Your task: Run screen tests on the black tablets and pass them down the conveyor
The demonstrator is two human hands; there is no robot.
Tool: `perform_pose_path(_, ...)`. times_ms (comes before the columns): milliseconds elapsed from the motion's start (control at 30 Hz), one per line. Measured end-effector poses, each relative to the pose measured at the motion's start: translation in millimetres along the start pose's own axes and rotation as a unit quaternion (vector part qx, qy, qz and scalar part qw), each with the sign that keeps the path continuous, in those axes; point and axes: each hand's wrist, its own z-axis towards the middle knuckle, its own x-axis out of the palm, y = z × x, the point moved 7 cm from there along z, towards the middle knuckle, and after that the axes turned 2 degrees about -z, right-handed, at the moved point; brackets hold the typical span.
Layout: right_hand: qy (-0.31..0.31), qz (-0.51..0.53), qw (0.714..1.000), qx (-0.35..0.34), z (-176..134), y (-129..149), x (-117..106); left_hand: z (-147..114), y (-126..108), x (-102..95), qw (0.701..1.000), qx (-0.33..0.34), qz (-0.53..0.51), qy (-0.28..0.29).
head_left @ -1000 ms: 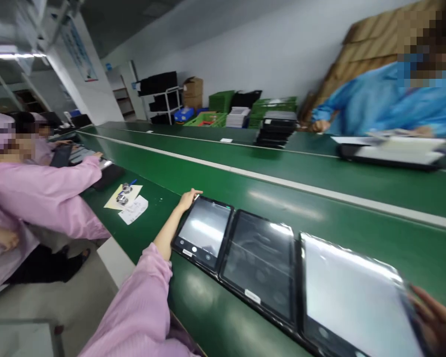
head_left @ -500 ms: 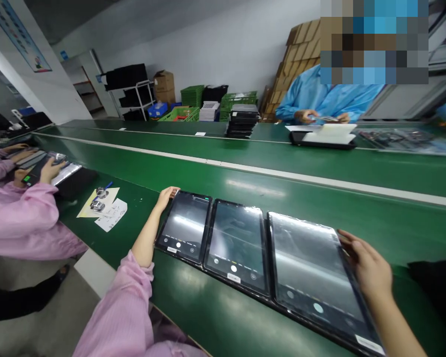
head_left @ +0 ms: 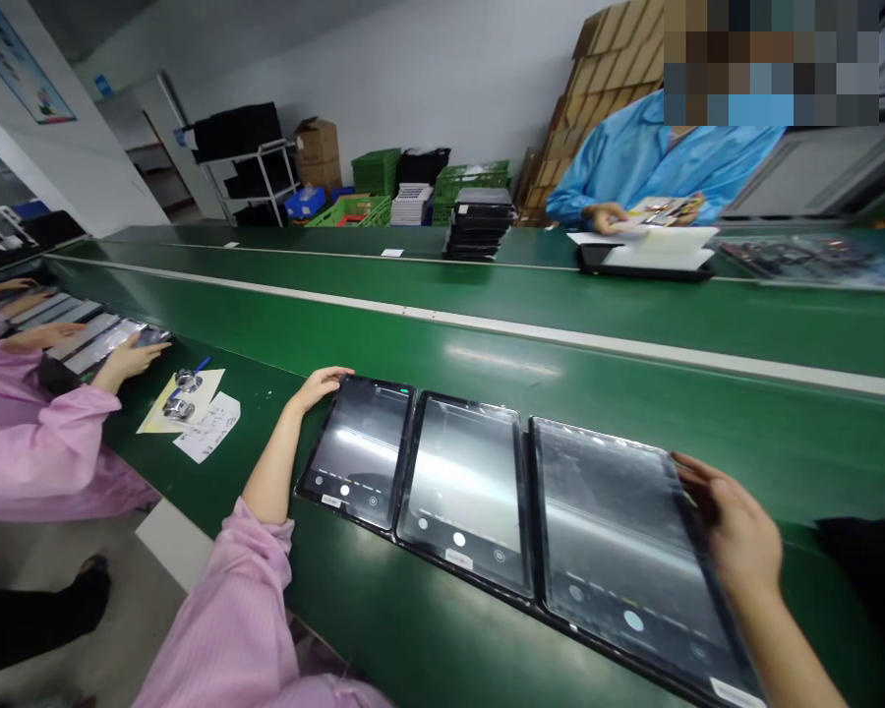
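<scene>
Three black tablets lie side by side on the near green bench, screens up and showing a camera screen. My left hand (head_left: pixel 317 385) rests on the far left corner of the left tablet (head_left: pixel 358 452). Between the outer two sits the middle tablet (head_left: pixel 464 487), touched by neither hand. My right hand (head_left: pixel 730 531) lies against the right edge of the right tablet (head_left: pixel 626 551), fingers curled over its rim. Both arms reach out from pink sleeves.
A green conveyor (head_left: pixel 531 305) with a white stripe runs across beyond the tablets. To the left lie papers with metal parts (head_left: pixel 184 408), and a pink-sleeved co-worker (head_left: pixel 36 433) handles more tablets. Across the line, a person in blue (head_left: pixel 649 167) works behind a stack of black trays (head_left: pixel 479 226).
The view swung right and down, bringing my right hand fully into sight on the right tablet's edge. My left hand stays at the left tablet's corner.
</scene>
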Motion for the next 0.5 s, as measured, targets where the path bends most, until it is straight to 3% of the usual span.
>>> perform_pose_path(267,0.003,0.017,1.0,-0.011,2,-2,-4,13,8,-2.5,0.987,-0.031,0.059,-0.145)
perform_pose_path(500,0.013,-0.05,0.998,-0.027,7,-7,-7,14,13,-10.9,0.97,-0.042,0.092,-0.223)
